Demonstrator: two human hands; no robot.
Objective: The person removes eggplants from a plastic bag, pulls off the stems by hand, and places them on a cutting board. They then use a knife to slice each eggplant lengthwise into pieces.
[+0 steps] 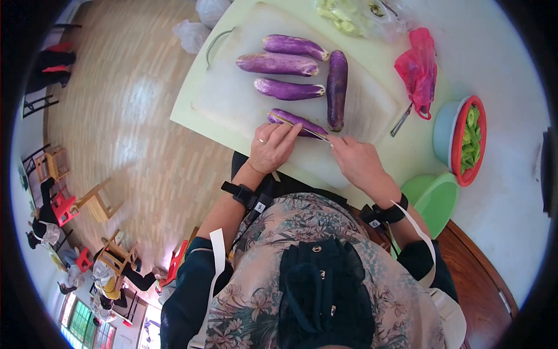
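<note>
With right grip (358, 160) wrapped round knife (313, 134) and left grip (271, 147) holding eggplant (297, 118) mid-frame, could skid and nick fingertips (297, 127) if pushed hard.

Knife (315, 134) in right fingers (337, 142), purple eggplant (290, 115) under left fingers (282, 132)

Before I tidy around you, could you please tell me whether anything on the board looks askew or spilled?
Only mildly: one dark eggplant lies crosswise beside three roughly parallel eggplants. I see no spill on the cutting board.
</note>
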